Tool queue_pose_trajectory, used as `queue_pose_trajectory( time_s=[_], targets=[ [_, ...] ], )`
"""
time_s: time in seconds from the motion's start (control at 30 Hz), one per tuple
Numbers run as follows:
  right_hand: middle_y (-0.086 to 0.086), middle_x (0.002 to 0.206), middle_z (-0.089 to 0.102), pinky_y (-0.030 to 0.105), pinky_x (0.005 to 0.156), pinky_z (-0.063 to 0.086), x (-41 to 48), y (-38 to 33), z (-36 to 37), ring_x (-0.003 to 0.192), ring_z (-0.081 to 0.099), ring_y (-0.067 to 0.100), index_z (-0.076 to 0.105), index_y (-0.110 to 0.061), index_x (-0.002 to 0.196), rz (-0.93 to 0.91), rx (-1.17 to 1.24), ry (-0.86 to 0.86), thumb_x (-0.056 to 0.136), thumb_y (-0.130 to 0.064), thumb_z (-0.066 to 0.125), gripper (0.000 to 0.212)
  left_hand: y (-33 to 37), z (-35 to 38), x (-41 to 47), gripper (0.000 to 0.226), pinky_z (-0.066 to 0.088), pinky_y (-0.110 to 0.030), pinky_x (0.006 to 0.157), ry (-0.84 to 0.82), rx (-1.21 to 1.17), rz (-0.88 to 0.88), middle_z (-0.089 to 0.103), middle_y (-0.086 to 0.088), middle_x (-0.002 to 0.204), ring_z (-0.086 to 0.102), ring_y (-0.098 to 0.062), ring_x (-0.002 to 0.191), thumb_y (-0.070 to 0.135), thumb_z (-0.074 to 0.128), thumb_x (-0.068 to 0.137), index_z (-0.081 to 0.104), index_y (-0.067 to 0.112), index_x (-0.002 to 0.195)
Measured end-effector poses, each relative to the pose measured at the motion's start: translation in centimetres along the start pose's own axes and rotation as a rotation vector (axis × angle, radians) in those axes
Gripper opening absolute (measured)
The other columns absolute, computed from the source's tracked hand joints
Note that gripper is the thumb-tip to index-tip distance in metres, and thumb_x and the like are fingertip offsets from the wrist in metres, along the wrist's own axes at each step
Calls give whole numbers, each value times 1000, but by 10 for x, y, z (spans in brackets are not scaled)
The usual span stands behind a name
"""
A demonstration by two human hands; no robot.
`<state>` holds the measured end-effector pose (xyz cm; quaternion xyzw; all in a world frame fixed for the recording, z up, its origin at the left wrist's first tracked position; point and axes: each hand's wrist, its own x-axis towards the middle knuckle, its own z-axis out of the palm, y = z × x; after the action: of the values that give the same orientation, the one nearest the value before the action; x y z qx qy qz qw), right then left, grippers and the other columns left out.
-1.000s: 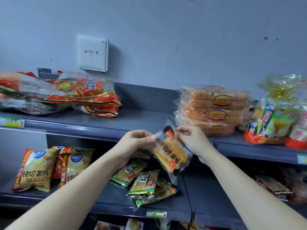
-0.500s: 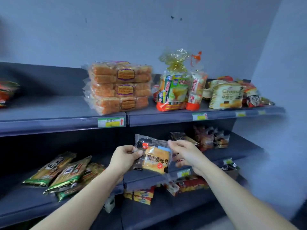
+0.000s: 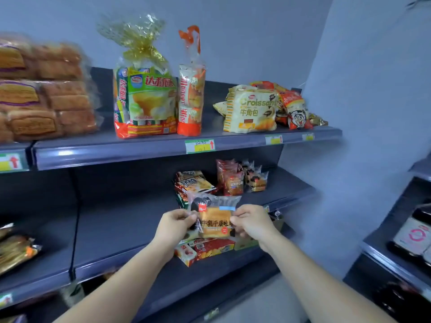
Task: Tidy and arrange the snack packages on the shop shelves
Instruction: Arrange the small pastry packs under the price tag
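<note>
I hold a clear packet of toast bread point(image 3: 214, 217) upright in front of the middle shelf point(image 3: 121, 231). My left hand point(image 3: 176, 223) pinches its left edge and my right hand point(image 3: 250, 221) pinches its right edge. Just behind the packet, on the middle shelf, lie flat snack packs point(image 3: 194, 183) and small upright bread packets point(image 3: 233, 179). On the top shelf point(image 3: 140, 148) stand a green gift bag of cakes point(image 3: 145, 101), a narrow orange bag point(image 3: 190, 99) and a croissant bag point(image 3: 253, 108).
Stacked bread loaves point(image 3: 44, 89) fill the top shelf's left end. Red snack boxes point(image 3: 205, 249) lie on the lower shelf under my hands. Green packets point(image 3: 16, 250) sit at the far left. A second shelf unit with dark jars point(image 3: 415, 234) stands on the right.
My view has swung to the right along the shelves. Both hands carried the toast packet rightward, and it now hangs before the snack packs on the middle shelf's right part.
</note>
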<state>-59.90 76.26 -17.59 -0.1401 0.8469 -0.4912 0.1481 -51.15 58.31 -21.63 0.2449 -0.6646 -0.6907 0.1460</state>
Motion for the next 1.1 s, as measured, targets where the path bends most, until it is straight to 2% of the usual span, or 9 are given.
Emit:
queue_pose_trajectory(
  time_s=[0.2, 0.33, 0.43, 0.57, 0.67, 0.83, 0.9, 1.0, 1.1],
  targets=[
    [-1, 69, 63, 35, 67, 53, 65, 39, -37, 64, 57, 14, 65, -15, 78, 10, -37, 99, 87, -8, 63, 12, -6, 62, 60, 15, 45, -29, 69, -43, 74, -15, 72, 2, 87, 60, -16, 77, 16, 67, 89, 69, 2, 84],
    [-1, 71, 63, 40, 73, 57, 123, 61, -61, 68, 59, 15, 65, -14, 78, 35, -52, 122, 87, -9, 62, 11, -5, 107, 112, 13, 42, -27, 65, -29, 171, 28, 62, 3, 72, 54, -15, 70, 16, 67, 89, 66, 17, 76],
    [-2, 70, 63, 47, 78, 57, 172, 75, -82, 70, 59, 17, 65, -15, 75, 47, -85, 147, 86, -10, 63, 12, -6, 139, 156, 4, 42, -23, 55, -42, 208, 35, 61, 3, 74, 50, -14, 61, 15, 67, 89, 64, 17, 87],
    [-4, 66, 61, 51, 78, 56, 227, 96, -108, 70, 59, 19, 63, -18, 69, 67, -107, 187, 85, -10, 65, 18, -7, 179, 204, 23, 40, -24, 75, -77, 210, 30, 63, -2, 95, 57, -15, 84, 14, 66, 90, 64, 11, 113],
    [-3, 68, 63, 52, 77, 56, 263, 117, -124, 74, 61, 22, 62, -23, 63, 102, -96, 223, 84, -11, 66, 24, -14, 209, 237, 14, 43, -30, 73, -125, 225, -2, 63, -6, 92, 56, -20, 84, 9, 61, 92, 65, 17, 103],
    [-1, 81, 69, 46, 80, 56, 321, 147, -150, 79, 65, 24, 63, -22, 69, 130, -97, 217, 87, -9, 63, 22, -34, 257, 289, 31, 49, -32, 65, -161, 227, -59, 63, -5, 94, 56, -21, 78, 1, 49, 94, 58, 13, 121],
    [-3, 86, 69, 40, 79, 56, 346, 161, -158, 82, 67, 23, 64, -24, 71, 146, -98, 206, 87, -10, 62, 21, -43, 277, 307, 22, 50, -29, 62, -168, 240, -71, 62, -7, 97, 55, -19, 79, 3, 50, 94, 63, 11, 111],
    [-3, 85, 69, 40, 79, 57, 385, 185, -167, 82, 67, 24, 65, -25, 73, 134, -101, 154, 86, -12, 61, 18, -56, 306, 331, 21, 49, -40, 70, -148, 259, -107, 59, -11, 90, 52, -23, 79, 6, 51, 96, 56, 22, 83],
    [-3, 91, 69, 41, 81, 57, 424, 204, -173, 86, 67, 23, 66, -24, 86, 120, -106, 53, 87, -14, 60, 11, -74, 332, 353, 17, 43, -36, 69, -96, 240, -178, 62, -10, 92, 52, -21, 79, 1, 51, 93, 60, 15, 89]
  ],
)
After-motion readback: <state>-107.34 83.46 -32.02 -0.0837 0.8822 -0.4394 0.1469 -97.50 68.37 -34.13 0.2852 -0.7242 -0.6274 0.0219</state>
